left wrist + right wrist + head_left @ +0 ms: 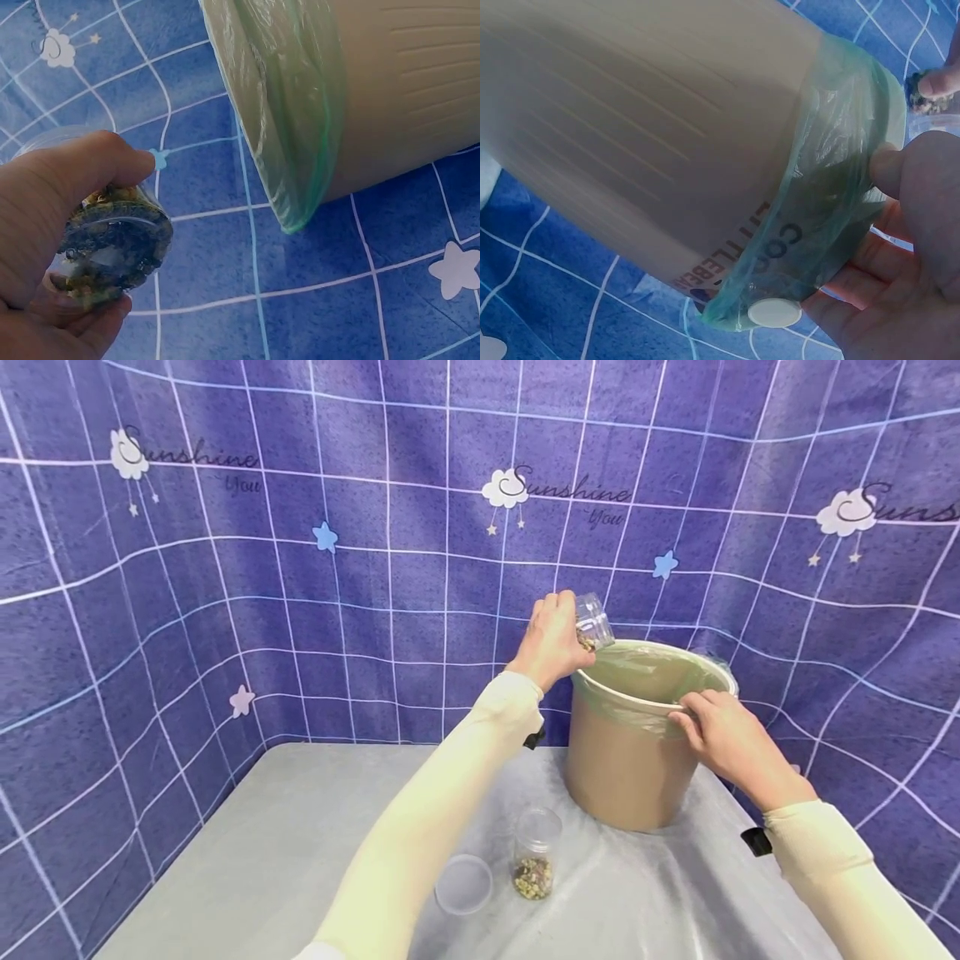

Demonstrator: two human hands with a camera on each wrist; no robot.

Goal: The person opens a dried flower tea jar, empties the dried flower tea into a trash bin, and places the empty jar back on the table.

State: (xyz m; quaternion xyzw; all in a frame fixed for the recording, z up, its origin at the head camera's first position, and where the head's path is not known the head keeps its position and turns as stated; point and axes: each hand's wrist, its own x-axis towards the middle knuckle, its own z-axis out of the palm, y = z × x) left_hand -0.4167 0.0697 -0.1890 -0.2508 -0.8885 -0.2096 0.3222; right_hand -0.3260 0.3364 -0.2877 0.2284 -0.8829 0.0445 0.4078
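Note:
My left hand (553, 639) grips a clear plastic jar (593, 620) with small dried plant bits inside, tilted with its mouth toward the bin. In the left wrist view, thumb and fingers wrap the jar (120, 247), and the dried bits show dark through its base. The tan trash bin (626, 768) has a green plastic liner (832, 150) folded over its rim. At the near right of that rim, my right hand (723, 731) holds on, thumb outside over the liner and fingers over the edge.
A second clear jar (534, 868), part filled with dried bits, stands on the grey cloth-covered table (322, 843). Beside it lies a round clear lid (463, 885). A blue grid-patterned curtain (420, 568) hangs behind and along both sides.

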